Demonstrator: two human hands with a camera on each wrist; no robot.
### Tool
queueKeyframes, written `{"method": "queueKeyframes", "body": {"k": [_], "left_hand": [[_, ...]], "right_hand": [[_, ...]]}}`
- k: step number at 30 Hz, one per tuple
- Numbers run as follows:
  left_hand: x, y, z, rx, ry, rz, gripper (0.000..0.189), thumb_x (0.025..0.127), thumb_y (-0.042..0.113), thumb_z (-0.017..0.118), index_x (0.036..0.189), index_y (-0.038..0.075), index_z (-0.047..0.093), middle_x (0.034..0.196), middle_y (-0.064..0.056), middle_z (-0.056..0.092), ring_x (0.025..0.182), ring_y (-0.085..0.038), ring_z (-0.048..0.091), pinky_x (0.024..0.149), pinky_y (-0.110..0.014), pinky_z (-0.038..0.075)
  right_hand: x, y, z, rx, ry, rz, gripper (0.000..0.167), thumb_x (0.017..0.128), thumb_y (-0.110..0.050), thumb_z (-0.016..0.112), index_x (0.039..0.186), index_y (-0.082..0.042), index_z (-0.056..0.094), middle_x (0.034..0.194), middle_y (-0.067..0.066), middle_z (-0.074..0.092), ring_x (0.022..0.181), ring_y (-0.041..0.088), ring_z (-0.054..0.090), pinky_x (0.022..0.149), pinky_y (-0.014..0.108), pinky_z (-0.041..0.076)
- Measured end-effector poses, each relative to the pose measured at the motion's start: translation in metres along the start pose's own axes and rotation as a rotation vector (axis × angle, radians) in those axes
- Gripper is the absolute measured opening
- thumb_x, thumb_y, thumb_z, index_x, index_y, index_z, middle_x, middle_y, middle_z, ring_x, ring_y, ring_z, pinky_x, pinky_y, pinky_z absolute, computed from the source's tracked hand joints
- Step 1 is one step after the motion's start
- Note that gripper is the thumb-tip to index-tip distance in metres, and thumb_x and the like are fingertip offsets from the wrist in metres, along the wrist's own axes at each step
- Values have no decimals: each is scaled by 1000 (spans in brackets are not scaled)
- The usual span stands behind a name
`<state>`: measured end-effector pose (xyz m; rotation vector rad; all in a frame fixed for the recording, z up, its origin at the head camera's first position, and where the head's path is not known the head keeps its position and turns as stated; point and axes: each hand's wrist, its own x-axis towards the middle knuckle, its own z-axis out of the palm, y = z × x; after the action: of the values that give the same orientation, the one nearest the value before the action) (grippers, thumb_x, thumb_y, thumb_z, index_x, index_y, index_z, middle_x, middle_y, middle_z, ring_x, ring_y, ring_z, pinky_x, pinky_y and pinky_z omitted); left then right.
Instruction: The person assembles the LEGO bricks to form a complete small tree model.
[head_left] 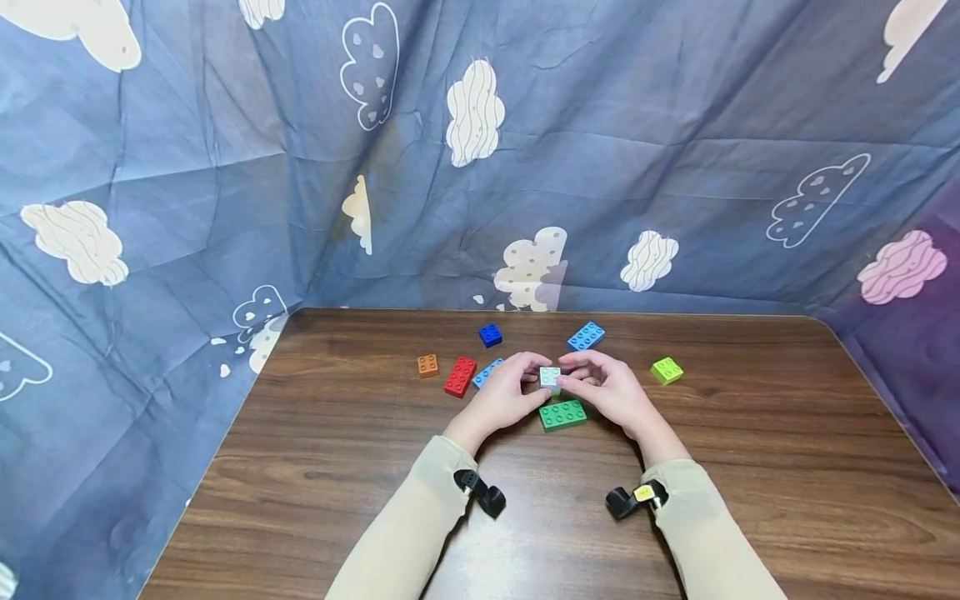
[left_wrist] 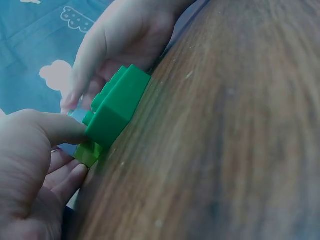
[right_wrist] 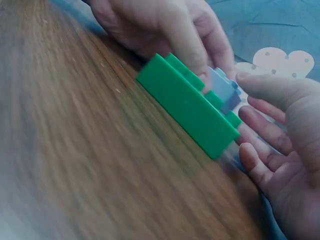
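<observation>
A small pale blue brick sits on a lime green brick between the two hands, just behind a long green brick that lies on the table. My left hand pinches the lime green brick from the left, thumb in front and fingers behind. From the right, my right hand holds the pale blue brick with thumb and fingertips at its side. In the right wrist view the long green brick hides the lower part of the stack.
Left of the hands lie an orange brick, a red brick and a blue brick, partly covered by the left hand. Farther back are a dark blue brick and a blue brick. A lime brick lies right.
</observation>
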<state>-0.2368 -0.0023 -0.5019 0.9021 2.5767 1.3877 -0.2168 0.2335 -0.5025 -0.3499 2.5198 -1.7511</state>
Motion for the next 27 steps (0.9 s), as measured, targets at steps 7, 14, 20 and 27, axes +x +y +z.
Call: {"method": "queueKeyframes", "body": {"k": [7,14,20,27], "left_hand": [[0,-5,0,27,3,-4,35,101,13,80,133,9,67,127,-7,70,114,-20,70,101,-30,56],[0,-5,-1,47,-6,2,36,101,13,80,134,9,66,126,-7,70,112,-19,68,99,-29,56],[0,-7,0,54,-13,12,36,101,12,79,134,9,66,126,-7,69,113,-20,68,100,-29,56],[0,-8,-1,61,-10,21,38,102,14,79,138,10,66,128,-8,68,115,-22,68,101,-30,56]], "right_hand": [[-7,-5,-36,-225,174,-138,29,98,-17,85,124,-7,77,107,11,79,92,6,69,78,18,53],[-25,8,-82,-419,364,-132,35,93,-19,90,124,-7,78,117,11,73,96,16,63,74,14,45],[-41,25,-113,-446,383,-20,48,92,-29,91,131,-7,75,125,13,69,102,7,58,77,14,42],[-51,34,-125,-395,316,92,63,92,-36,91,143,-7,68,135,17,66,108,8,57,83,19,43]]}}
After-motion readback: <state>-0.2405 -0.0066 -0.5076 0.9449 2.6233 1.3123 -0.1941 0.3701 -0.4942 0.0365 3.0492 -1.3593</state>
